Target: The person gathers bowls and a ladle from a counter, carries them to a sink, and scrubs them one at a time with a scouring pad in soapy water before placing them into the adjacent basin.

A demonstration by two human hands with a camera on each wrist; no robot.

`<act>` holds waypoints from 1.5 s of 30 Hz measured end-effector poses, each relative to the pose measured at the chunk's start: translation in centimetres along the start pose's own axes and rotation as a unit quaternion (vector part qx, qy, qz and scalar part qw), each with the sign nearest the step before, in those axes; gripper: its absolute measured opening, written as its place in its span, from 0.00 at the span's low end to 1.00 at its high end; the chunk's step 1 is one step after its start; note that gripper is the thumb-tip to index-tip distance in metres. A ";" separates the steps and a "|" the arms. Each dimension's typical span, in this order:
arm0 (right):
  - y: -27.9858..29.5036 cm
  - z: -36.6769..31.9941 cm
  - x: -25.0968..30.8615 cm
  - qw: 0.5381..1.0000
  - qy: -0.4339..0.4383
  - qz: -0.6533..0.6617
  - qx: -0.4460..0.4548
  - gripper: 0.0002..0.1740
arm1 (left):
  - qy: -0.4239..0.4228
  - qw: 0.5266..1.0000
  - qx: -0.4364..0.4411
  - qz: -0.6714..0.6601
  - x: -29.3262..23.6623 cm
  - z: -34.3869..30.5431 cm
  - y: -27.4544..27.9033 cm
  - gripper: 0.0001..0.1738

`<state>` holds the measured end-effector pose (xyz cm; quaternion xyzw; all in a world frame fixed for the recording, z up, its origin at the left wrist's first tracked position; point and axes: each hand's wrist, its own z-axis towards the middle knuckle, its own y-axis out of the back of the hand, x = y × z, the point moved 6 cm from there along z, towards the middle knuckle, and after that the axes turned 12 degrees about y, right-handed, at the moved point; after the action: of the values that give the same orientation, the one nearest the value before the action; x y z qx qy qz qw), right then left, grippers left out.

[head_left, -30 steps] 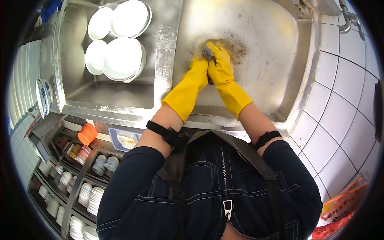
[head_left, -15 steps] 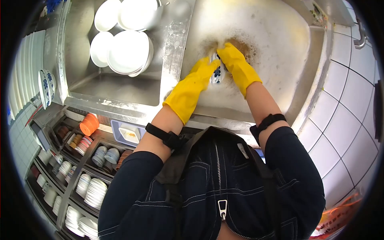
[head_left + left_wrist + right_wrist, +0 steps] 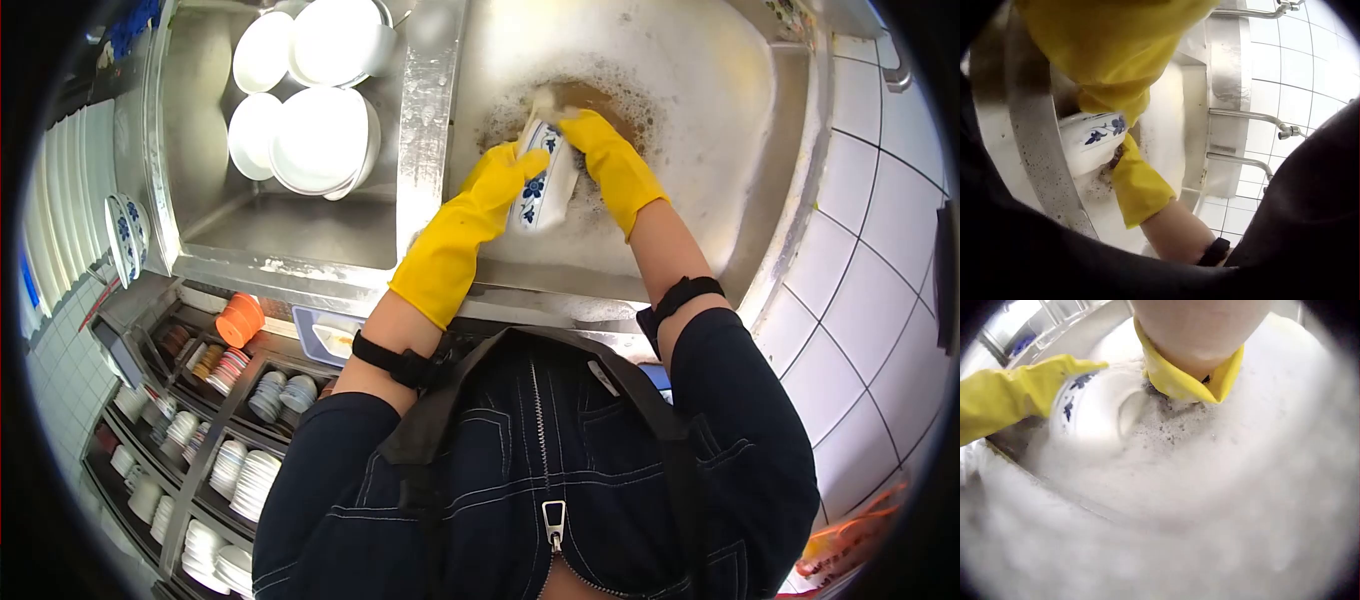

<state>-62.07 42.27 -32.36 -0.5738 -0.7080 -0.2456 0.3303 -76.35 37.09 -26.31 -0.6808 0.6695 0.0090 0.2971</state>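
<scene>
In the head view my left hand (image 3: pixel 497 182), in a yellow rubber glove, grips a white bowl (image 3: pixel 541 185) with blue flowers by its rim. The bowl is tilted on its side over the foamy water. My right hand (image 3: pixel 610 160), gloved the same way, is at the bowl's far side with its fingers curled in. In the left wrist view a dark, rough scrubber (image 3: pixel 1118 155) shows at the right glove, against the bowl's underside. The right wrist view shows the bowl's foot ring (image 3: pixel 1132 412) facing the right hand, whose fingers are mostly hidden there.
Soapy water fills the right sink basin (image 3: pixel 690 150). Beyond the metal divider (image 3: pixel 428 140), the left basin holds several white bowls (image 3: pixel 320 140). Taps (image 3: pixel 1250 115) line the tiled wall. Below on the left, a rack (image 3: pixel 205 430) holds stacked dishes, near an orange container (image 3: pixel 240 320).
The hands were together around a grey scrubber at first. Then the blue-flowered bowl came into view between them, and it is now raised and tilted in the left hand.
</scene>
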 end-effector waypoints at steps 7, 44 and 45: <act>2.7 -4.0 -3.1 0.942 -0.003 0.308 -0.132 0.30 | -0.022 0.990 0.021 -0.135 -1.6 0.7 0.0 0.20; 3.9 -9.4 6.1 0.942 0.084 -0.048 -0.320 0.21 | -0.106 0.986 -0.115 -0.066 -8.5 -4.2 -3.2 0.24; 3.9 -9.6 5.5 0.941 0.084 -0.045 -0.324 0.21 | -0.105 0.986 -0.112 -0.062 -8.5 -4.4 -3.1 0.24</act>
<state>-57.13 39.76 -21.99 -0.5946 -0.5850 -0.5236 0.1737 -76.13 42.73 -18.00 -0.7453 0.5858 0.1371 0.2873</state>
